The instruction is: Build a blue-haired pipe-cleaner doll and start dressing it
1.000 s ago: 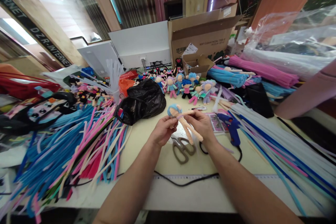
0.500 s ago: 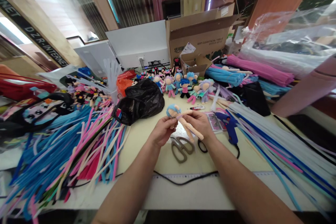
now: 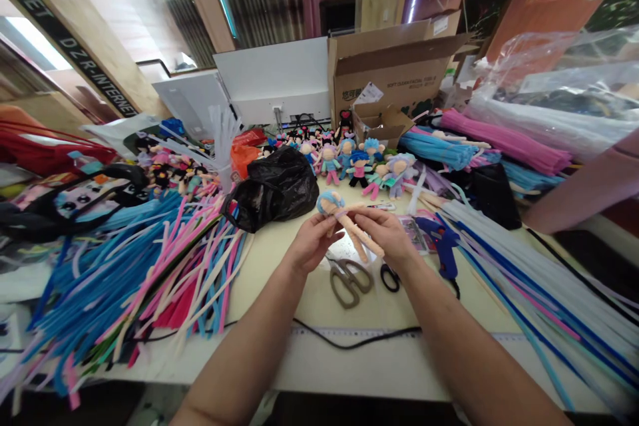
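Note:
A small pipe-cleaner doll (image 3: pixel 345 221) with a blue head and peach body is held above the table between both hands. My left hand (image 3: pixel 312 244) pinches its upper body just under the head. My right hand (image 3: pixel 387 234) grips the arm and torso, with a thin lilac pipe cleaner against the doll's neck. The doll's peach legs point down toward the scissors (image 3: pixel 349 279) lying on the table beneath the hands.
Piles of coloured pipe cleaners (image 3: pixel 140 273) lie at left, long white and blue ones (image 3: pixel 524 266) at right. A black plastic bag (image 3: pixel 272 190), a row of finished dolls (image 3: pixel 357 163), a blue glue gun (image 3: pixel 442 243), a cardboard box (image 3: pixel 389 73) and a black cable (image 3: pixel 349 339) surround the hands.
Both hands stay on the doll with only small shifts of the fingers. The view has drifted slightly, so the scene sits a little to the right.

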Demonstrator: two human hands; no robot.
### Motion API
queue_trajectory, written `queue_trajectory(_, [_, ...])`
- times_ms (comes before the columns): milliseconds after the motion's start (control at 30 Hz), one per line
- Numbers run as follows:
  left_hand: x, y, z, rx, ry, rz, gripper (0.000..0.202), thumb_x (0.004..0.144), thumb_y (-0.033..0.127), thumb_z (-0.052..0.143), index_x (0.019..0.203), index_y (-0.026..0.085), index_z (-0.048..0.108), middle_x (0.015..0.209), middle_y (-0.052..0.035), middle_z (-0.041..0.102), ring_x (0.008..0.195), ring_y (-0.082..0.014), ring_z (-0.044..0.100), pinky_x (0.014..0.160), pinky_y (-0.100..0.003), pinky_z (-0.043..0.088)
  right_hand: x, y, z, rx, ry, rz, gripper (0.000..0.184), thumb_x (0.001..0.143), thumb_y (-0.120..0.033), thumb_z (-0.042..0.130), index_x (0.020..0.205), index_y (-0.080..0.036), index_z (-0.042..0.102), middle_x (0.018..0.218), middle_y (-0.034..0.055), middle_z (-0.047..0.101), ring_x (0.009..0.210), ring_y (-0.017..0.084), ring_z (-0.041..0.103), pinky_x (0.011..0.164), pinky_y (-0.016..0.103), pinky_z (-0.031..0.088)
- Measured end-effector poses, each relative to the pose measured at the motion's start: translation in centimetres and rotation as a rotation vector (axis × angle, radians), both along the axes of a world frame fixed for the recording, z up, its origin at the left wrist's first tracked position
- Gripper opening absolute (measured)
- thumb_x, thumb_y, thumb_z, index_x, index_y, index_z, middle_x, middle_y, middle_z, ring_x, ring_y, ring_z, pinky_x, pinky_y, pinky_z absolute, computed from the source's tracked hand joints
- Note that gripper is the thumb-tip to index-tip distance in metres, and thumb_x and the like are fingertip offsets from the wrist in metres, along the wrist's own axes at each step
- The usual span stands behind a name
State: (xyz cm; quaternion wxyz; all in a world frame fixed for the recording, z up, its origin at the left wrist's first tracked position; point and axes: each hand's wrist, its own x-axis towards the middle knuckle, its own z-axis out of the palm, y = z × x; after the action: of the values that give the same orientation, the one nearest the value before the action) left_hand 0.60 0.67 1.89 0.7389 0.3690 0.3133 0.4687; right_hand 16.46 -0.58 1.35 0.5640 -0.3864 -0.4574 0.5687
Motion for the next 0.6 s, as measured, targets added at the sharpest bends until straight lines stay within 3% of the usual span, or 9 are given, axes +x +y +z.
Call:
queue_trajectory(167, [-0.5,0.1,0.6,0.063,0.017,0.012,0.031,0.065,0.034,0.079,0.088,0.015,0.069,0.091,-0.0048,0.067,0.089,-0.0156,0.06,0.082,-0.028,0.043,-0.3,-0.7,2.4,0.075,-0.128,0.034,0.026,0.071,-0.039,0.068,0.089,-0.022,0.076,0.089,0.0037,0.073,0.082,0.02,0.063,0.075,0.033,0.049])
queue_trajectory(267, [-0.9,0.0,1.1,0.098,0.047,0.042,0.033,0.064,0.035,0.079,0.089,0.015,0.069,0.092,-0.0058,0.069,0.087,-0.0163,0.061,0.081,-0.029,0.043,-0.5,-1.2,3.3,0.093,-0.185,0.064,0.027,0.074,-0.038,0.065,0.093,-0.021,0.075,0.089,0.0034,0.073,0.081,0.019,0.063,0.074,0.032,0.048])
queue_trajectory(433, [-1.6,-0.2,1.6,0.139,0.12,0.089,0.036,0.059,0.035,0.082,0.086,0.015,0.071,0.084,-0.0045,0.069,0.075,-0.0143,0.061,0.069,-0.025,0.041,-0.5,-1.2,3.2,0.107,-0.238,0.071,0.027,0.077,-0.037,0.064,0.096,-0.022,0.074,0.09,0.0021,0.072,0.086,0.019,0.062,0.082,0.032,0.046])
queue_trajectory(600, [-2.0,-0.2,1.9,0.177,0.137,0.118,0.036,0.056,0.035,0.084,0.082,0.013,0.071,0.078,-0.0046,0.069,0.067,-0.0129,0.06,0.063,-0.024,0.04,-0.9,-1.0,2.9,0.097,-0.235,0.044,0.03,0.071,-0.04,0.071,0.094,-0.019,0.073,0.089,0.004,0.071,0.081,0.018,0.062,0.074,0.031,0.047])
